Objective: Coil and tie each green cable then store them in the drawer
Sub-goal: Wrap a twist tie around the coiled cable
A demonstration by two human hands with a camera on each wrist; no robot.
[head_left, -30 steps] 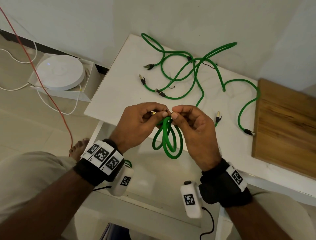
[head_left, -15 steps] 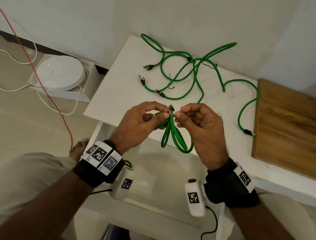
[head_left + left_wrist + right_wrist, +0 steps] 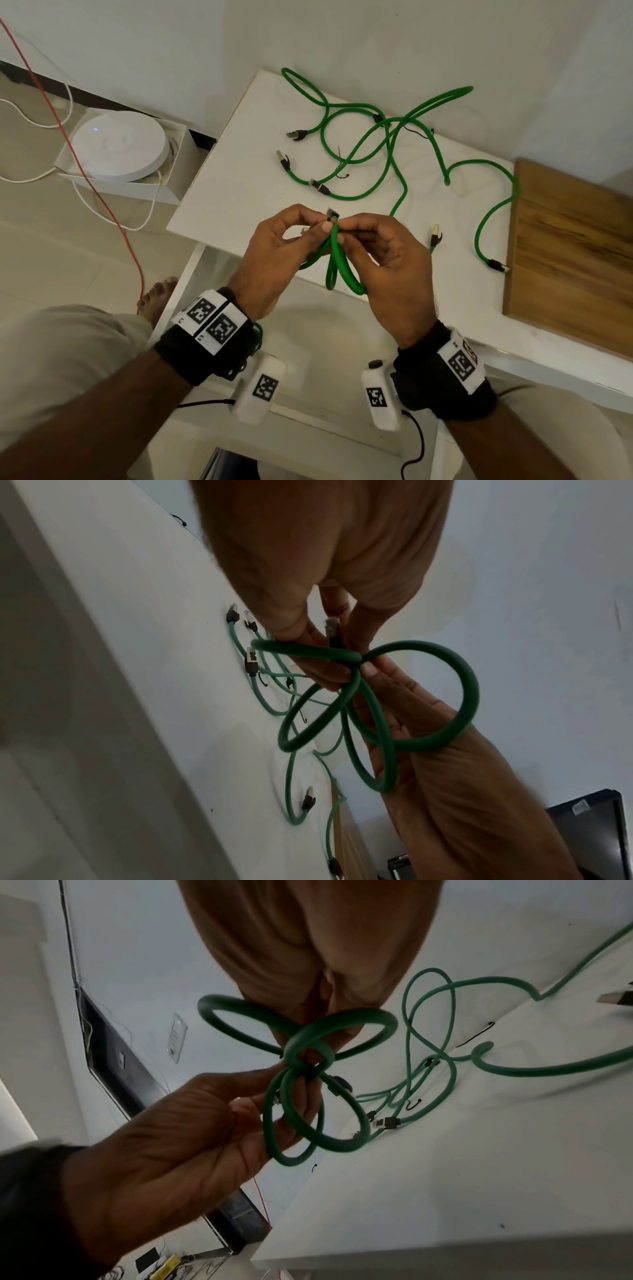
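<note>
Coil [image 3: 337, 263] of green Ethernet cable turned since half-second-earlier frame: loops rotated edge-on, bundle lifted slightly. Left hand [image 3: 281, 250] and right hand [image 3: 387, 260] both pinched crossing, plug [image 3: 331, 215] poking up between fingertips; tying seemingly underway. Held at frame centre, over white table's [image 3: 219, 192] near edge. Loose green cables [image 3: 390, 154] upper centre. Drawer not seen. Open room below hands.

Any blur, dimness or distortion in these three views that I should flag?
Head view: evenly lit and sharp on the coiled green cable, table edges bowed by the wide lens. Left wrist view: dim, soft focus, left hand looms large and blurred. Right wrist view: dim too, the coil readable, right hand oversized.
</note>
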